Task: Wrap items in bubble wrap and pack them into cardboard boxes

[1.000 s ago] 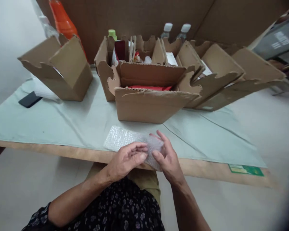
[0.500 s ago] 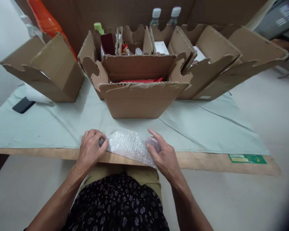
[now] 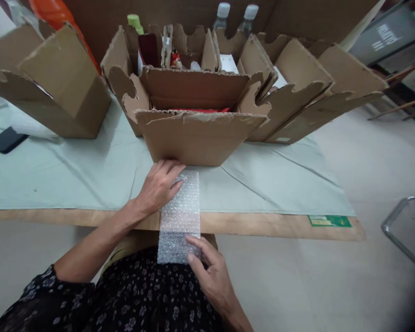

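A strip of clear bubble wrap [image 3: 180, 214] runs from the green cloth over the wooden table edge towards my body. My left hand [image 3: 162, 185] is at its far end, thumb and fingers closed on the left corner, close to the front carton; whatever lies under those fingers is hidden. Lower down, my right hand [image 3: 209, 269] holds the near right edge of the strip between thumb and forefinger. The near end hangs past the table edge, in front of a dark flowered garment [image 3: 141, 295].
Behind the wrap stands an open cardboard carton [image 3: 193, 140] with something red inside. Several more cartons stand behind it; another carton [image 3: 67, 87] is at the left, near a black phone [image 3: 7, 140]. Two white-capped bottles [image 3: 250, 18] rise at the back. A metal-framed chair [image 3: 397, 226] is at right.
The bubble wrap has turned from lying sideways to pointing towards me. My left hand has moved forward and right; my right hand has come back towards my body. A dark object at my left fingers no longer shows.
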The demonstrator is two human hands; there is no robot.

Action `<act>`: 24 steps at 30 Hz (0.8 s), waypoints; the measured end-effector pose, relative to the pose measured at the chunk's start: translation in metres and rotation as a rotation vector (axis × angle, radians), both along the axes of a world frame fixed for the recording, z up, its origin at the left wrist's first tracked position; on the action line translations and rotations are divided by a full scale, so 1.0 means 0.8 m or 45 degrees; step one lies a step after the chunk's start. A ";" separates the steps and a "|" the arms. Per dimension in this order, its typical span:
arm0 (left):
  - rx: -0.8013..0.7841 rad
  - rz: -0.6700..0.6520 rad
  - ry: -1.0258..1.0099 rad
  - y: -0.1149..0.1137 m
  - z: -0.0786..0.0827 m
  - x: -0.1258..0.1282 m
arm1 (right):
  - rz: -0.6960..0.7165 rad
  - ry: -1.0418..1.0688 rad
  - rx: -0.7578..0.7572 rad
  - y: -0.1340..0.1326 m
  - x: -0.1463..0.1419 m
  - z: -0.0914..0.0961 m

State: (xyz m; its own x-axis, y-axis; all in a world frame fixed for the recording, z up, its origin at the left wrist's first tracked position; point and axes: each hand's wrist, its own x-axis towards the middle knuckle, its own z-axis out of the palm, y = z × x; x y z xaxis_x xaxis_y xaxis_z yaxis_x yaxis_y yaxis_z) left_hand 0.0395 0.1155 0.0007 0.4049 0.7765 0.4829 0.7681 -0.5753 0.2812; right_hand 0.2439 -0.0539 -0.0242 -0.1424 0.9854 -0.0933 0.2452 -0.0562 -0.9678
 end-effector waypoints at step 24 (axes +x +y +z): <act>-0.717 0.216 -0.533 -0.132 0.007 -0.025 | -0.274 0.549 -0.028 0.021 0.011 0.018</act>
State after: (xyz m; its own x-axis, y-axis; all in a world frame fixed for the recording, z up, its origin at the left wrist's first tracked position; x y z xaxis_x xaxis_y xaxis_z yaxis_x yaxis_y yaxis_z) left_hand 0.0196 0.0096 0.0062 0.1253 0.9890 0.0786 0.5971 -0.1384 0.7902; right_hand 0.2525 -0.0371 -0.0097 0.0341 0.9952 -0.0920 -0.1980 -0.0835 -0.9766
